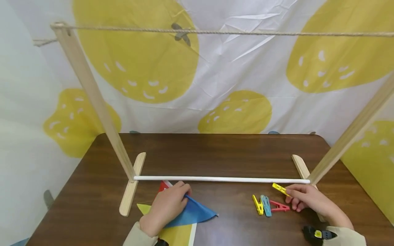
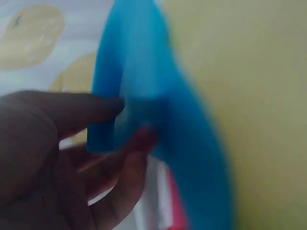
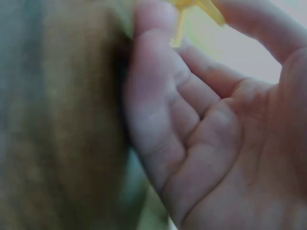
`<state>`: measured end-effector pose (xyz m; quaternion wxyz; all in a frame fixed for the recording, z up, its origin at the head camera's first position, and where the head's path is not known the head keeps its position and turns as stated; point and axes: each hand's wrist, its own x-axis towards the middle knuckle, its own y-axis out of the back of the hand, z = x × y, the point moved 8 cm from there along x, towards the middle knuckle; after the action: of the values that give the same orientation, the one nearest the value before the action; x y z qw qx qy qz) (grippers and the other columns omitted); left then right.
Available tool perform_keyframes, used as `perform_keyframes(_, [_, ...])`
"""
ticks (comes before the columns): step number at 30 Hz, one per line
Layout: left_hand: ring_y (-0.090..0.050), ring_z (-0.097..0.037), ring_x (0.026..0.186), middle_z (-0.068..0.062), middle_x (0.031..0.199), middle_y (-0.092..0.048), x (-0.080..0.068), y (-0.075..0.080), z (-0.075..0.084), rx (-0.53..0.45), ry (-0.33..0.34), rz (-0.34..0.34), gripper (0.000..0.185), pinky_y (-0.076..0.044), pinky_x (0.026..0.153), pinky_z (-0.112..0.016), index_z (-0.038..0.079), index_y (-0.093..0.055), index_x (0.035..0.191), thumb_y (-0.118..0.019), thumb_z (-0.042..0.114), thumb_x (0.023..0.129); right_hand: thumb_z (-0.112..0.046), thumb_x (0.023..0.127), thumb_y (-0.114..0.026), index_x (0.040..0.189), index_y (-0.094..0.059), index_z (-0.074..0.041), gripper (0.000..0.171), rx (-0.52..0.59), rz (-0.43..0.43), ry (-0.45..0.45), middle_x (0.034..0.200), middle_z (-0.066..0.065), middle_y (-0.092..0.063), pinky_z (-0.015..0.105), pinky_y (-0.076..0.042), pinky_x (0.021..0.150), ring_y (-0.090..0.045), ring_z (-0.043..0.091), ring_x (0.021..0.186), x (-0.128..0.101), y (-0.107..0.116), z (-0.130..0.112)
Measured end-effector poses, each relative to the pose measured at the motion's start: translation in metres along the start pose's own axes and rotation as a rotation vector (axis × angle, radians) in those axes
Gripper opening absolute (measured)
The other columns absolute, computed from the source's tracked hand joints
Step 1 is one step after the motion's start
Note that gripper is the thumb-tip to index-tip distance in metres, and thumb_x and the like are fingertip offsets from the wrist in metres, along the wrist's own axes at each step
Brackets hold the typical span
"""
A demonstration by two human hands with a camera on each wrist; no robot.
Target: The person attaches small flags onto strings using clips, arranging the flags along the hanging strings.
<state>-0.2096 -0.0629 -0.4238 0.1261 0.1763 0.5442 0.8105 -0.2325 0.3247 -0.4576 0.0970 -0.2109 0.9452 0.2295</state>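
Observation:
My left hand point(image 1: 167, 205) grips a blue triangular flag point(image 1: 195, 212) at the near left of the brown table point(image 1: 215, 153); the left wrist view shows my fingers point(image 2: 96, 108) pinching the blue cloth point(image 2: 144, 72). Red point(image 1: 162, 187) and yellow point(image 1: 175, 235) flags of the same string lie under and beside it. My right hand point(image 1: 307, 198) pinches a yellow clothespin point(image 1: 280, 188), also seen as the clothespin point(image 3: 196, 7) at my fingertips. On the table left of that hand lie three more pegs: yellow point(image 1: 257, 205), light blue point(image 1: 266, 205), red point(image 1: 279, 206).
A wooden frame stands across the table: two slanted posts point(image 1: 92, 99) on flat feet point(image 1: 131, 186), a white dowel point(image 1: 221, 178) low between them, a rope point(image 1: 215, 32) strung across the top. A lemon-print cloth point(image 1: 234, 75) hangs behind.

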Motion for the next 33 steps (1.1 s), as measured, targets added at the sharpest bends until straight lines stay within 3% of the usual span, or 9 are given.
perform_keyframes(4, [-0.053,-0.004,0.071,0.012,0.087,-0.059,0.001,0.009,-0.010,-0.062,-0.001,-0.040,0.009,-0.044,0.059,-0.028,0.024,-0.059,0.091,-0.058,0.019,0.084,-0.021,0.093,-0.047,0.114,-0.048,0.013,0.040,-0.040,0.024,0.013,0.085,0.017,-0.062,0.034,-0.051,0.057,-0.060,0.018,0.064,-0.004,-0.002,-0.004])
perform_keyframes(10, [-0.054,-0.007,0.084,0.010,0.096,-0.059,0.003,0.017,-0.021,-0.080,0.003,-0.028,0.019,-0.045,0.074,-0.033,0.021,-0.063,0.103,-0.055,0.028,0.088,-0.022,0.093,-0.047,0.114,-0.048,0.012,0.040,-0.067,0.062,0.043,0.085,0.017,-0.062,0.033,-0.051,0.058,-0.060,0.020,0.064,-0.001,-0.003,-0.029])
perform_keyframes(17, [-0.047,-0.005,0.070,0.012,0.083,-0.051,0.001,0.019,-0.031,-0.095,0.000,0.004,0.019,-0.041,0.065,-0.027,0.020,-0.067,0.102,-0.054,0.024,0.088,-0.029,0.090,-0.051,0.112,-0.051,0.007,0.042,-0.118,0.117,0.107,0.085,0.017,-0.063,0.032,-0.050,0.058,-0.060,0.022,0.064,0.014,-0.016,-0.066])
perform_keyframes(22, [-0.044,-0.008,0.067,0.010,0.080,-0.050,0.005,0.022,-0.042,-0.145,0.054,-0.044,0.022,-0.038,0.061,-0.028,0.016,-0.067,0.105,-0.053,0.022,0.089,-0.030,0.090,-0.052,0.111,-0.053,0.003,0.040,-0.123,0.154,0.154,0.088,0.017,-0.064,0.031,-0.050,0.057,-0.060,0.022,0.065,0.019,-0.022,-0.086])
perform_keyframes(25, [-0.046,-0.009,0.068,0.008,0.081,-0.051,0.005,0.023,-0.052,-0.124,0.096,-0.053,0.020,-0.038,0.061,-0.028,0.016,-0.068,0.102,-0.055,0.018,0.087,-0.028,0.090,-0.052,0.111,-0.053,0.002,0.036,-0.128,0.168,0.182,0.088,0.016,-0.063,0.031,-0.049,0.057,-0.059,0.023,0.066,0.018,-0.023,-0.094])
perform_keyframes(33, [-0.051,-0.013,0.077,0.008,0.082,-0.057,0.007,0.038,-0.061,0.002,0.104,0.102,0.010,-0.044,0.066,-0.030,0.020,-0.065,0.091,-0.065,0.019,0.081,-0.031,0.089,-0.053,0.106,-0.053,-0.004,0.032,-0.203,0.241,0.205,0.083,0.010,-0.061,0.032,-0.049,0.057,-0.058,0.019,0.066,0.010,-0.017,-0.108])
